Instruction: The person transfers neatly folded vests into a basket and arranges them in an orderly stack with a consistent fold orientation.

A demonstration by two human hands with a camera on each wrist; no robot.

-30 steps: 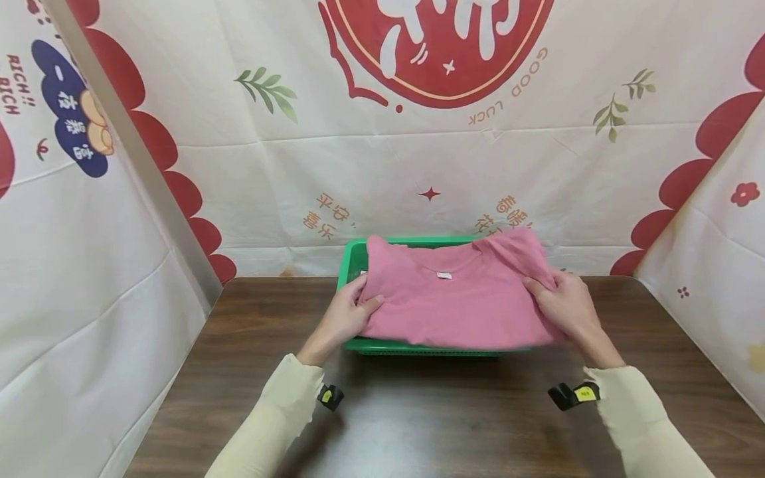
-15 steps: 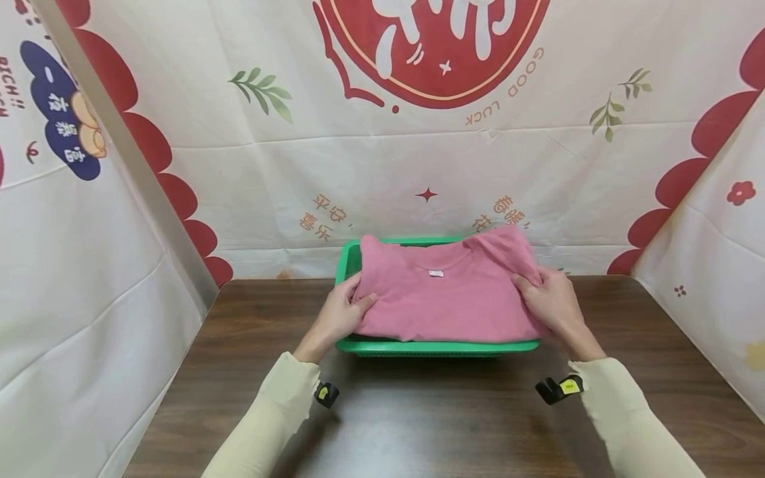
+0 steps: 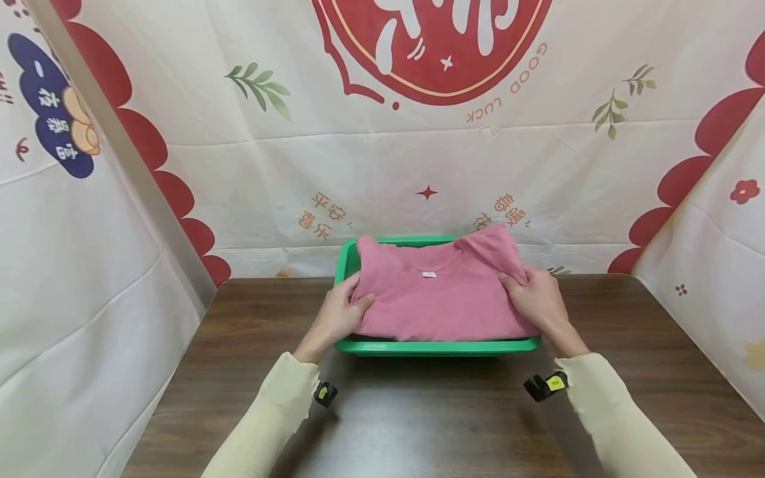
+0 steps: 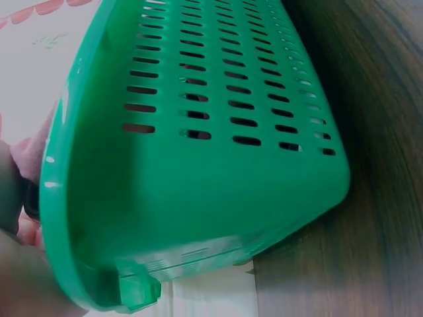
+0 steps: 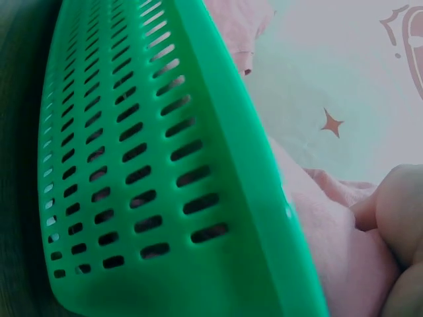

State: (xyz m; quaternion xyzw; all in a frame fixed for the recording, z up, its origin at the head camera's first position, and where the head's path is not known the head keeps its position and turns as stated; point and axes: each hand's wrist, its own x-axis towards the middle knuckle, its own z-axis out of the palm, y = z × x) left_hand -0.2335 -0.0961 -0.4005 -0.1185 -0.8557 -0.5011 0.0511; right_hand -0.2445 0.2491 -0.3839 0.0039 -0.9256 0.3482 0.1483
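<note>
A folded pink T-shirt (image 3: 439, 302) with a white neck label lies over the opening of a green plastic basket (image 3: 436, 346), within its front rim. My left hand (image 3: 337, 312) pinches the shirt's left side, thumb on top. At the right side, my right hand (image 3: 538, 299) grips the cloth near a raised fold, its thumb on top as well. The left wrist view is mostly the basket's slotted wall (image 4: 198, 172), with a bit of pink cloth (image 4: 30, 155) above the rim. In the right wrist view, pink cloth (image 5: 337, 244) shows between the rim and my hand.
The basket stands at the back of a dark wooden table (image 3: 418, 411). Behind it hangs a white printed cloth backdrop (image 3: 382, 172), with more cloth on both sides. Black straps with yellow labels (image 3: 556, 382) sit at both wrists.
The shirt has come down into the basket's opening and shifted left, so the front rim now shows along its length. My right hand has moved left with it; both hands keep their hold.
</note>
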